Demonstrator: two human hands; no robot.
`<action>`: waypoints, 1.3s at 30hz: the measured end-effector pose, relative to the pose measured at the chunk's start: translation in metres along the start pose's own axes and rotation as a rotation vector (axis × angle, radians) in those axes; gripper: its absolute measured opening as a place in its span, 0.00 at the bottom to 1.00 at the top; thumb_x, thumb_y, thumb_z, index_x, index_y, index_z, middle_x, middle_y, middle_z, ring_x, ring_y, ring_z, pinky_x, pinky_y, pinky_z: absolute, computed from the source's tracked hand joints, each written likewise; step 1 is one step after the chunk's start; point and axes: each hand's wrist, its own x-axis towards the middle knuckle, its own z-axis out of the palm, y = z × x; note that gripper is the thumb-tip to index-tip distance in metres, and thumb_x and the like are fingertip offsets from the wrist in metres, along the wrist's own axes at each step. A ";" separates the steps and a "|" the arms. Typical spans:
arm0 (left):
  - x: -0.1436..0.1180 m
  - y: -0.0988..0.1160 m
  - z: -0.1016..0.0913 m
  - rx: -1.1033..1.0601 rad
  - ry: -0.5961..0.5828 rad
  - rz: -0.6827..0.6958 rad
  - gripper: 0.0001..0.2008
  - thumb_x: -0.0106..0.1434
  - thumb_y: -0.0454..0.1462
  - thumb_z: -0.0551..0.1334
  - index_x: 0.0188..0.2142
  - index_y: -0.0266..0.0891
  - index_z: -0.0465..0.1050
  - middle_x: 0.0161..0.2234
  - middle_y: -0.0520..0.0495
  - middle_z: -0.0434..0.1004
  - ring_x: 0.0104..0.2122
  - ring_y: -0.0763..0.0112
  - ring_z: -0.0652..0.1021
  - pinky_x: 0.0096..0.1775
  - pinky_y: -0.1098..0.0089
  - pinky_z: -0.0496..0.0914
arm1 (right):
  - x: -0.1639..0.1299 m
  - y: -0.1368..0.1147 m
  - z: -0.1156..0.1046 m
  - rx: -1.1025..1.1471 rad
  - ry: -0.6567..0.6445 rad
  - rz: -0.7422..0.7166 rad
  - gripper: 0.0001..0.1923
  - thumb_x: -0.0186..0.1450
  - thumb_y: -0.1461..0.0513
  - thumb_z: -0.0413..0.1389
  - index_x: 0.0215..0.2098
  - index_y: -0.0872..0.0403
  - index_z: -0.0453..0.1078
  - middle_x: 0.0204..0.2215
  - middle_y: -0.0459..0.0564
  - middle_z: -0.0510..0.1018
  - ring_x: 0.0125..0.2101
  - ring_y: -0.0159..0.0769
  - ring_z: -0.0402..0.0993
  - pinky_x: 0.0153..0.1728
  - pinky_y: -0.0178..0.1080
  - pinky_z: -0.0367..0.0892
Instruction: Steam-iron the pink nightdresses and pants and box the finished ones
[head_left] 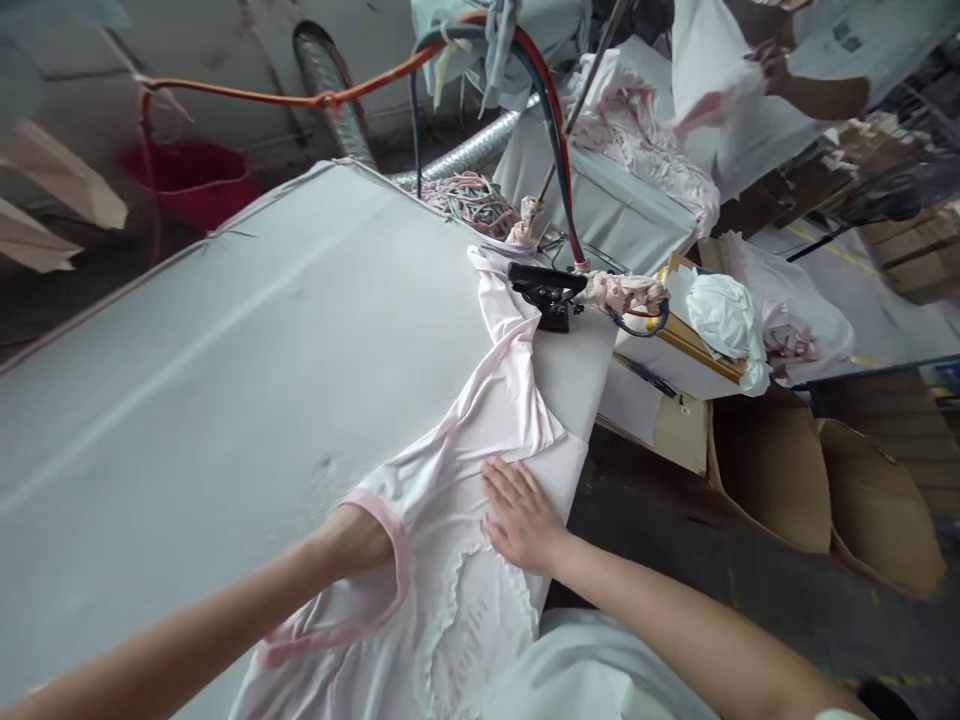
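Observation:
A pale pink garment [480,420] with a pink-trimmed opening and a ruffled panel lies across the near right part of the padded white table [247,380]. My left hand [364,540] reaches in through the pink-trimmed opening; its fingers are hidden inside the fabric. With fingers stretched out flat, my right hand [525,515] rests on the garment above the ruffle, near the table's right edge. Beyond both hands, a black steam iron [547,293] with a cloth-wrapped handle stands beside the garment's far end.
An orange hose [247,92] and dark cables arch over the table's far corner. Bundled cords [472,203] lie behind it. At right are a box with a white cloth bundle [724,315] and open cardboard boxes [772,470]. A co-worker's hand [772,68] holds white fabric.

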 end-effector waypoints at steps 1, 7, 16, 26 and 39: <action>-0.007 0.005 -0.008 0.055 -0.033 0.058 0.12 0.62 0.47 0.66 0.33 0.43 0.79 0.36 0.43 0.80 0.42 0.53 0.80 0.52 0.49 0.73 | 0.007 -0.001 0.009 -0.029 -0.025 -0.061 0.34 0.71 0.57 0.51 0.72 0.61 0.54 0.72 0.59 0.55 0.73 0.46 0.42 0.73 0.56 0.42; -0.041 0.070 0.007 0.539 0.381 -0.097 0.20 0.64 0.52 0.60 0.46 0.43 0.79 0.58 0.36 0.73 0.60 0.43 0.70 0.61 0.46 0.62 | 0.072 -0.013 0.025 -0.023 -0.122 -0.407 0.32 0.74 0.52 0.48 0.72 0.56 0.55 0.73 0.53 0.52 0.74 0.42 0.39 0.73 0.53 0.34; -0.020 0.089 0.048 0.516 0.674 -0.545 0.31 0.66 0.53 0.61 0.61 0.37 0.71 0.71 0.31 0.53 0.71 0.46 0.54 0.70 0.49 0.46 | 0.197 0.106 -0.073 -0.284 -0.084 -0.254 0.23 0.70 0.49 0.55 0.57 0.53 0.72 0.58 0.61 0.76 0.58 0.51 0.68 0.63 0.51 0.52; -0.018 0.087 0.038 0.481 0.546 -0.657 0.34 0.63 0.52 0.65 0.65 0.40 0.68 0.74 0.36 0.47 0.73 0.49 0.49 0.70 0.48 0.44 | 0.237 0.129 -0.081 -0.309 -0.059 -0.209 0.18 0.73 0.53 0.49 0.41 0.54 0.77 0.36 0.56 0.83 0.41 0.45 0.75 0.52 0.45 0.60; -0.019 0.087 0.033 0.261 0.640 -0.625 0.32 0.59 0.53 0.67 0.60 0.46 0.72 0.75 0.43 0.47 0.73 0.56 0.49 0.71 0.53 0.40 | 0.252 0.233 -0.239 -0.092 -0.173 0.049 0.28 0.60 0.38 0.51 0.37 0.51 0.76 0.25 0.55 0.78 0.27 0.50 0.76 0.29 0.46 0.69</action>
